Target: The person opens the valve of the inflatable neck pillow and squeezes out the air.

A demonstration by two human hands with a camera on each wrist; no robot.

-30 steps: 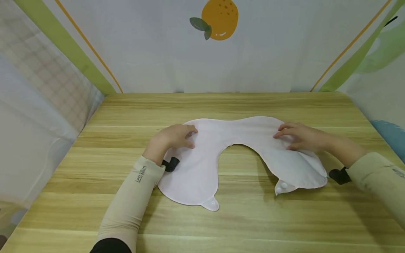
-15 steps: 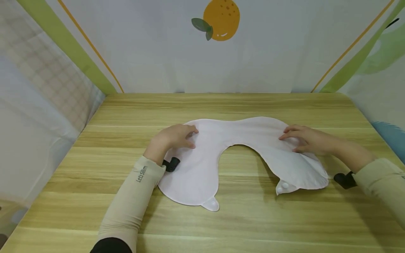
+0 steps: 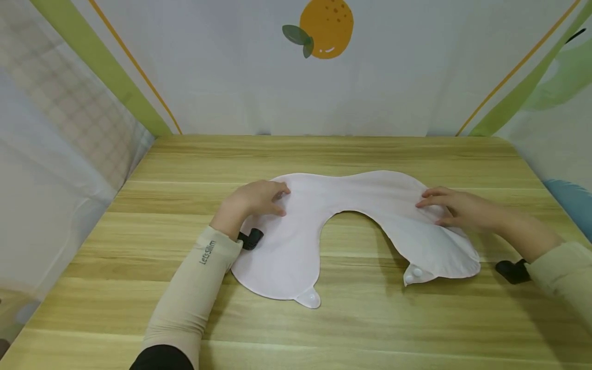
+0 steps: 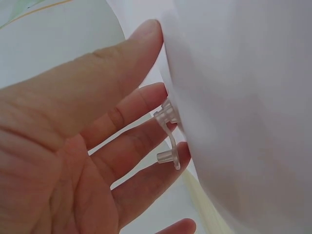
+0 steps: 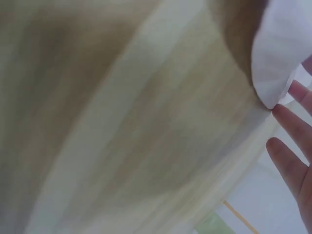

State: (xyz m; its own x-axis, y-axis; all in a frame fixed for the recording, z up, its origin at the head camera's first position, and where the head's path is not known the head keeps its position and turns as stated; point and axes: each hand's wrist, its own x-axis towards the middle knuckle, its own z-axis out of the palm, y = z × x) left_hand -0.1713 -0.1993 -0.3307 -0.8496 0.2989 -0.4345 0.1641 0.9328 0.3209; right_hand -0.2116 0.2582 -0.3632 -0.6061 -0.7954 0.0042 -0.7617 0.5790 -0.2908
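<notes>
A flat, pale U-shaped inflatable neck pillow point(image 3: 356, 192) lies on the wooden table point(image 3: 324, 339), its opening toward me. At its left arm, my left hand point(image 3: 258, 199) touches the surface with thumb and fingers spread. The left wrist view shows a clear plastic air valve point(image 4: 168, 131) with its cap hanging off, between that hand's fingers and the pillow. My right hand point(image 3: 464, 208) is at the outer edge of the right arm, fingers extended and loosely bent. One snap tab point(image 3: 309, 298) lies at the left tip; another snap tab point(image 3: 418, 273) sticks out from the lifted, creased right tip.
Behind the table hangs a white curtain point(image 3: 393, 92) printed with an orange. Printed fabric point(image 3: 69, 169) also covers the left side. A black wrist camera mount point(image 3: 512, 271) sits by the right sleeve, and another black mount point(image 3: 252, 239) overlaps the pillow's left arm.
My right hand has slid to the right across the pillow toward its outer edge, its arm drawing back. The left hand and the pillow have stayed nearly still.
</notes>
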